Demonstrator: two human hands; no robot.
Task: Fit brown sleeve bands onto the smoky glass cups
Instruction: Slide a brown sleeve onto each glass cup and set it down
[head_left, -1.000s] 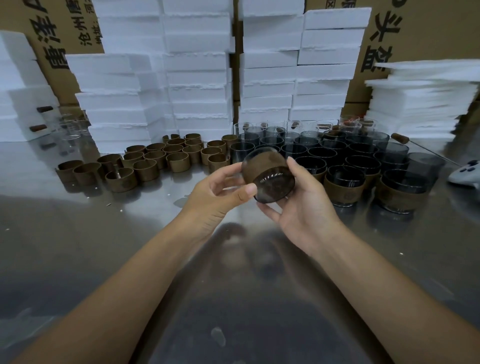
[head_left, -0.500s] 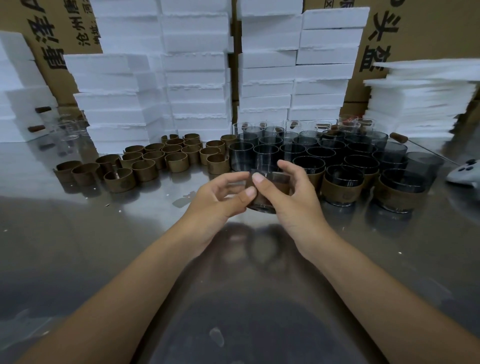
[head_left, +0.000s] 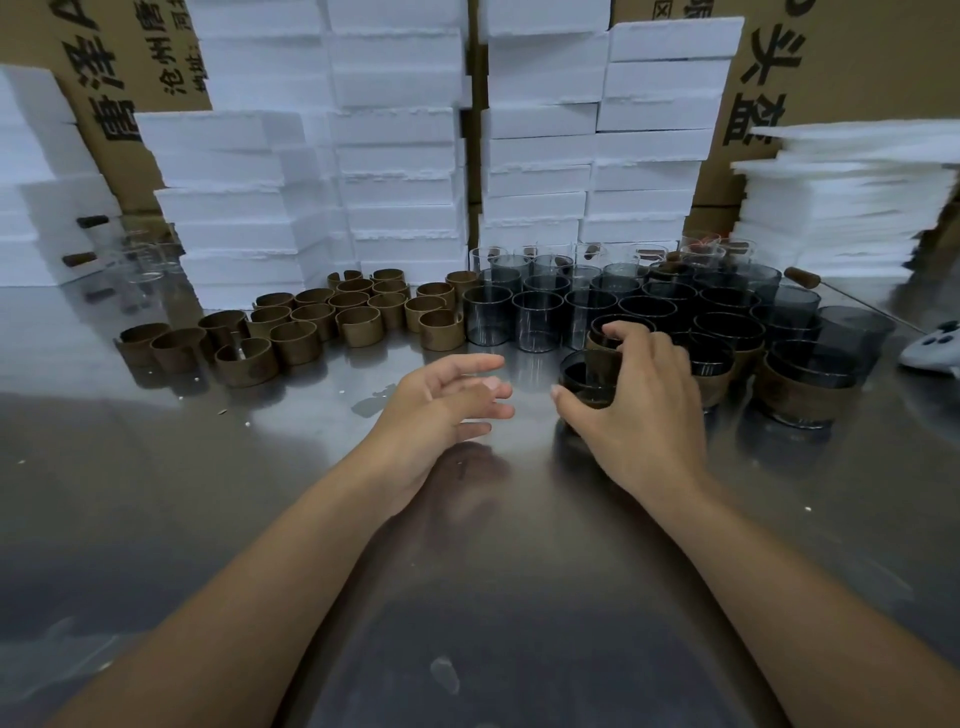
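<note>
Right hand (head_left: 639, 415) gripping banded cup (head_left: 587, 376) upright; left hand (head_left: 441, 405), fingers (head_left: 480, 364) open, hovering nearer loose bands (head_left: 311, 327) lying ahead-left.

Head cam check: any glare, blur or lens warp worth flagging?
Head view: soft glare on the steel table beside the left hand; wide-angle warp tilts the foam stacks at the edges; right hand gripping the sleeved cup looks sharp; far-left clear glasses are hazy.

Left cardboard box (head_left: 111, 49): large black characters, turned sideways, read 唐泽. A smaller line beside them began 沧州; the rest was hidden behind foam. Right cardboard box (head_left: 857, 62): large black 头盔, also sideways.
</note>
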